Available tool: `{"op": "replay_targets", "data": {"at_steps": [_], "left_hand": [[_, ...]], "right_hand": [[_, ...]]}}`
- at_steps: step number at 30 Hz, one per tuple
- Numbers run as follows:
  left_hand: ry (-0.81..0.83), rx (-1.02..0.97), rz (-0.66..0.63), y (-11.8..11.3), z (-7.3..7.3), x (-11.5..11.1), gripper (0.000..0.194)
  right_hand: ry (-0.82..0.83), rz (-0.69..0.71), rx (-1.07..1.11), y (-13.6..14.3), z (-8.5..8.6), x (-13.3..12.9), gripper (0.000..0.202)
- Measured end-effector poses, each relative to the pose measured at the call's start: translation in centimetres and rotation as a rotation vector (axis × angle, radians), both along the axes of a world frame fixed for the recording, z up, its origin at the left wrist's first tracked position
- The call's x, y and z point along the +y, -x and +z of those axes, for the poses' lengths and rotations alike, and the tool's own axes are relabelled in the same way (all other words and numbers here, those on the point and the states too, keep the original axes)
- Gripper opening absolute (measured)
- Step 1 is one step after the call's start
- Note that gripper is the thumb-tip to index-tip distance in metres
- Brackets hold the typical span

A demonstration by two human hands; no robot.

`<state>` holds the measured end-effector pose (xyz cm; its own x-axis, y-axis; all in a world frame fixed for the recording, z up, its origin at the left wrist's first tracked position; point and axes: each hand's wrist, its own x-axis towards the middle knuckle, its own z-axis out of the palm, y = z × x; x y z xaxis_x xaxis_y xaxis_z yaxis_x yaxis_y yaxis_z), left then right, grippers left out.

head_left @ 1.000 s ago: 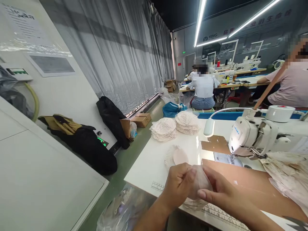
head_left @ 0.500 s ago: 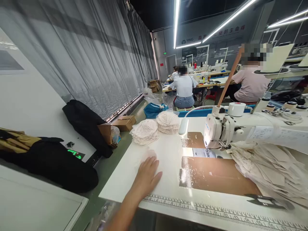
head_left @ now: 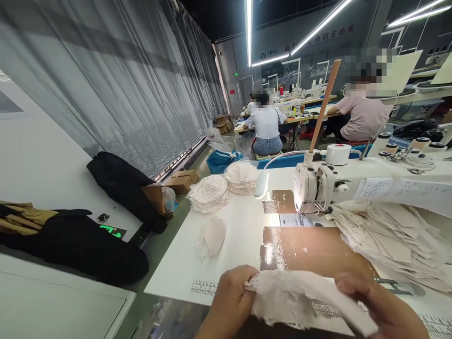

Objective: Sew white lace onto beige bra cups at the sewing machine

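Note:
Low at the table's front edge, my left hand (head_left: 233, 299) pinches one end of a cream fabric piece (head_left: 287, 294) with a ragged, lacy lower edge. The other end is gripped by my right hand (head_left: 379, 299), so the cloth spans between them, slightly blurred. A single leaf-shaped cream piece (head_left: 213, 238) with lace at its side lies on the white table (head_left: 240, 235), left of centre. Behind it rest two stacks of round lacy pieces, the nearer stack (head_left: 209, 192) and the farther stack (head_left: 243, 176).
A white sewing machine (head_left: 314, 186) stands at right, a lamp (head_left: 262, 182) beside it. Loose cream fabric pieces (head_left: 399, 235) heap under its arm. Brown tape (head_left: 314, 247) covers part of the tabletop. Co-workers sit ahead, including a person in white (head_left: 266, 122).
My left hand has left the cream piece on the table and moved right and nearer. My right hand has come into view, and both hands now hold a fabric piece.

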<state>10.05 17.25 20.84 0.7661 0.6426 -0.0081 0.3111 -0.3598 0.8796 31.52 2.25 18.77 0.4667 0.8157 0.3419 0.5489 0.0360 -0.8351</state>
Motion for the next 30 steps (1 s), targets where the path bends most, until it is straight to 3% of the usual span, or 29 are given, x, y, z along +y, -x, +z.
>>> {"op": "replay_targets", "data": {"at_steps": [1, 2, 4, 5, 8, 11, 13, 16, 19, 21, 24, 27, 30], "left_hand": [[0.167, -0.027, -0.082, 0.0, 0.3, -0.3, 0.039], [0.345, -0.058, -0.197, -0.1, 0.6, -0.8, 0.044], [0.617, -0.133, -0.410, -0.6, 1.0, -1.7, 0.053], [0.675, -0.163, -0.457, -0.9, 1.1, -2.1, 0.062], [0.563, -0.189, -0.367, -2.3, 0.7, -2.0, 0.091], [0.425, -0.172, -0.274, -3.5, -0.3, -1.1, 0.099], [0.588, -0.151, -0.346, -4.0, -1.0, -0.8, 0.091], [0.884, -0.124, -0.393, -4.6, -1.3, -0.9, 0.055], [0.911, -0.155, -0.340, -5.0, -0.9, -1.3, 0.026], [0.890, -0.183, -0.311, -5.4, -0.7, -1.5, 0.017], [0.916, -0.225, -0.180, -5.7, -1.2, -1.7, 0.015], [0.964, -0.314, 0.028, -5.9, -2.4, -2.0, 0.019], [0.960, -0.406, 0.140, -6.0, -3.3, -2.2, 0.016]], "right_hand": [[0.031, -0.001, 0.035, -0.3, 0.2, 0.3, 0.005], [0.083, 0.087, 0.102, -0.3, 0.4, 0.6, 0.009], [0.210, 0.360, 0.315, 0.2, 0.7, 1.4, 0.017], [0.271, 0.471, 0.432, 0.6, 0.7, 1.7, 0.020], [0.384, 0.677, 0.755, 1.6, 0.7, 1.9, 0.027], [0.455, 0.759, 0.973, 1.6, 1.1, 1.5, 0.034], [0.476, 0.730, 1.010, 1.3, 1.3, 1.1, 0.033], [0.374, 0.516, 1.084, 0.9, 1.0, 0.6, 0.031], [0.190, 0.196, 1.136, 0.7, -0.4, 0.2, 0.038], [0.135, 0.080, 1.110, 0.5, -1.3, 0.1, 0.050], [0.202, 0.089, 1.019, 0.0, -2.0, 0.3, 0.032], [0.270, 0.111, 0.951, -0.5, -1.7, 0.5, 0.046], [0.251, 0.128, 0.911, -0.6, -0.9, 0.5, 0.052]]}}
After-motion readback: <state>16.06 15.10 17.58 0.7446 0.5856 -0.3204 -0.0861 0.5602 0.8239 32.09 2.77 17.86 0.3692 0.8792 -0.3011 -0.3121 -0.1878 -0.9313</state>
